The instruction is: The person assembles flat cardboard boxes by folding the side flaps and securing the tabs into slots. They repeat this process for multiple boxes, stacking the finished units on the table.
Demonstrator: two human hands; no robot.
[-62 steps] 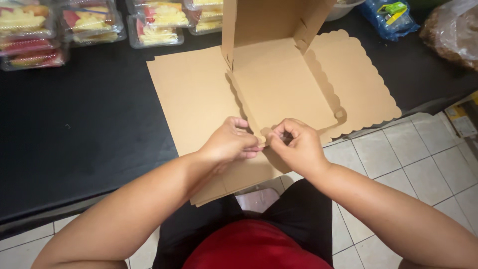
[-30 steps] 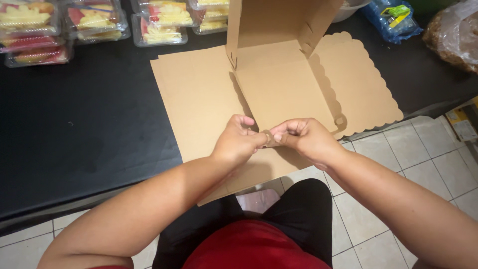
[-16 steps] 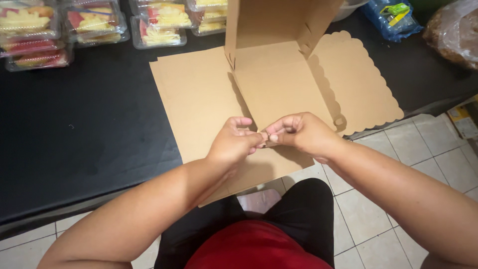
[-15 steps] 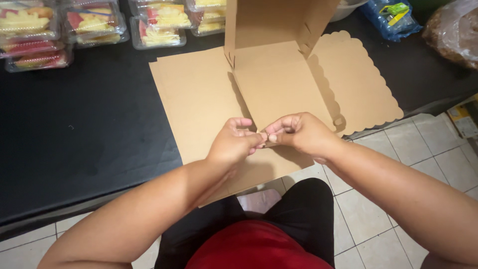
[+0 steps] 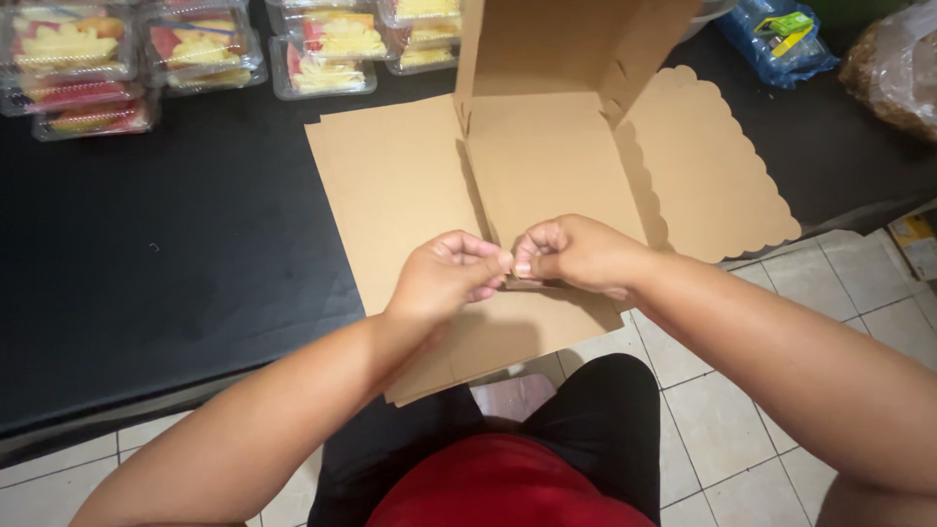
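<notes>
A brown cardboard box (image 5: pixel 547 156) lies half-folded on a black counter, its back wall standing up and its near flap low. My left hand (image 5: pixel 451 275) and my right hand (image 5: pixel 571 254) meet at the near flap's edge, fingers curled and pinching the cardboard between thumbs and fingertips. Both hands sit close together, almost touching. Flat cardboard blanks (image 5: pixel 390 185) lie under the box to the left, and a scalloped cardboard sheet (image 5: pixel 712 166) lies to the right.
Several clear plastic containers of food (image 5: pixel 195 59) line the back left of the black counter (image 5: pixel 146 254). A blue plastic packet (image 5: pixel 776 34) and a clear bag (image 5: pixel 893 63) sit at the back right. Tiled floor (image 5: pixel 752 410) lies below the counter edge.
Both hands have shifted slightly up and together on the near flap, fingers tightening on its edge. The box and sheets stay put.
</notes>
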